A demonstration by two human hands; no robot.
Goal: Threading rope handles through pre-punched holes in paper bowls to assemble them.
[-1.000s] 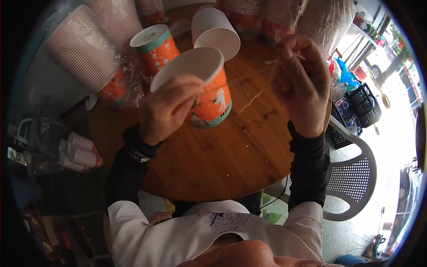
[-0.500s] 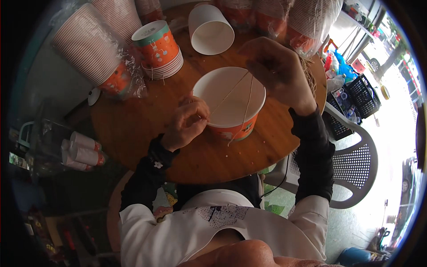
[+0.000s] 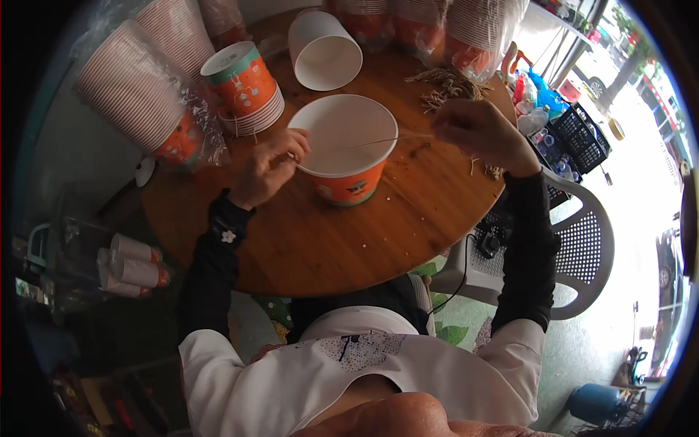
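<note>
Sitting at a round wooden table outdoors, with a white plastic chair just beside its right edge and a street showing beyond. Crowding the table's far rim: sleeves of stacked paper cups in clear wrap, a short stack of orange cups, and one white cup lying on its side. Lying near the far right edge, a small heap of straw-coloured strips.

Standing near the table's middle, an orange paper bowl, upright, white inside. Resting on the bowl's left rim, the left hand, fingers curled and pinching one end of a thin strip. Hovering just right of the bowl, the right hand, fingers closed on the strip's other end, stretching it across the bowl's mouth.

Leaving bare wood only on the near half, between bowl and table edge.
</note>
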